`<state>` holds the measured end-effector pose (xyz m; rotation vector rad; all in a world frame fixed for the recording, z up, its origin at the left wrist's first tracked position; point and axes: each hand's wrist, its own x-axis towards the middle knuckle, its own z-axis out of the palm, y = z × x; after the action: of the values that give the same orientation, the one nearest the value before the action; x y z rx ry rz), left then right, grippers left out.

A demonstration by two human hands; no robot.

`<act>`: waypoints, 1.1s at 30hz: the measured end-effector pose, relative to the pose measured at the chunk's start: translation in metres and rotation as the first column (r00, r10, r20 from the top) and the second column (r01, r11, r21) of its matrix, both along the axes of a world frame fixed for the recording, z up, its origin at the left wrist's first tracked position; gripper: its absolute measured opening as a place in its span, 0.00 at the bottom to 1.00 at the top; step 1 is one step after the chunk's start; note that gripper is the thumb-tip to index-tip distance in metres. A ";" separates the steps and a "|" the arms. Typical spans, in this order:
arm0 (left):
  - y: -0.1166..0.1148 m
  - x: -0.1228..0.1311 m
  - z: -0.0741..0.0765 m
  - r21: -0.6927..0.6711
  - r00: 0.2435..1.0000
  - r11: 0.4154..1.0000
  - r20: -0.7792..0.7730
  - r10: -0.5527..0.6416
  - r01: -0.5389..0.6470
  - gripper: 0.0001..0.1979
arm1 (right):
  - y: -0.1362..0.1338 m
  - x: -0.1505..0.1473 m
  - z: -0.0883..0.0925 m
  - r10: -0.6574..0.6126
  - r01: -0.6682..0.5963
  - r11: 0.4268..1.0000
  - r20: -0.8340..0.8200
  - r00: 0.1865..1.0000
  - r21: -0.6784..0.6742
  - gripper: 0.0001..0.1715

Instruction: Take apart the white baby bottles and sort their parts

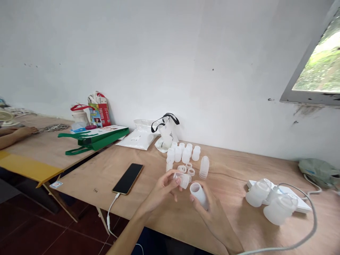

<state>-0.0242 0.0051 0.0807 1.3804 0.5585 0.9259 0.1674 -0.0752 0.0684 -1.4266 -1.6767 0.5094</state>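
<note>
My left hand (166, 186) is closed on a clear plastic cap (181, 180), tilted on its side above the table. Close by on the right, my right hand (208, 203) wraps round a white translucent bottle (198, 194), its open mouth turned up towards me. The two pieces are apart. Just beyond my hands lie several translucent rings (191, 171). A stack of clear caps (204, 167) stands to their right. Behind the rings, several white bottles (186, 154) stand in a group.
A phone (128, 178) with a cable lies left. At right, larger translucent bottles (280, 209) stand by a white power strip (293, 198) and a grey cable (315, 219). Bags (167, 136) line the wall. Another person's arm (16, 136) rests on the far-left table.
</note>
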 end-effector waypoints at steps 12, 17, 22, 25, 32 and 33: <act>-0.011 0.000 -0.002 0.069 0.988 0.993 -0.129 -0.084 0.094 0.22 | 0.004 0.000 -0.010 -0.030 0.030 1.000 -0.042 0.999 -0.005 0.29; -0.017 -0.004 0.004 0.051 0.980 0.978 -0.023 -0.199 0.200 0.22 | 0.001 0.005 -0.007 0.184 -0.277 0.943 -0.404 0.896 -0.186 0.33; -0.023 -0.009 0.016 0.216 0.983 0.961 -0.099 -0.155 0.174 0.21 | 0.000 0.005 -0.007 0.257 -0.459 0.866 -0.609 0.750 -0.200 0.40; -0.020 -0.010 0.013 0.258 0.993 0.966 -0.111 0.037 -0.007 0.21 | 0.001 0.002 -0.008 0.227 -0.388 0.899 -0.543 0.808 -0.202 0.39; -0.012 -0.019 0.019 0.164 0.990 0.977 -0.062 -0.126 0.135 0.27 | 0.002 0.008 -0.007 0.218 -0.395 0.898 -0.584 0.782 -0.194 0.39; -0.013 -0.019 0.020 0.156 0.990 0.979 -0.059 -0.125 0.133 0.25 | 0.001 0.009 -0.007 0.216 -0.386 0.900 -0.562 0.799 -0.202 0.39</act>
<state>-0.0435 -0.0074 0.1012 1.5685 0.4329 0.8482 0.1766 -0.0737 0.0615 -1.0741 -1.4051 1.2781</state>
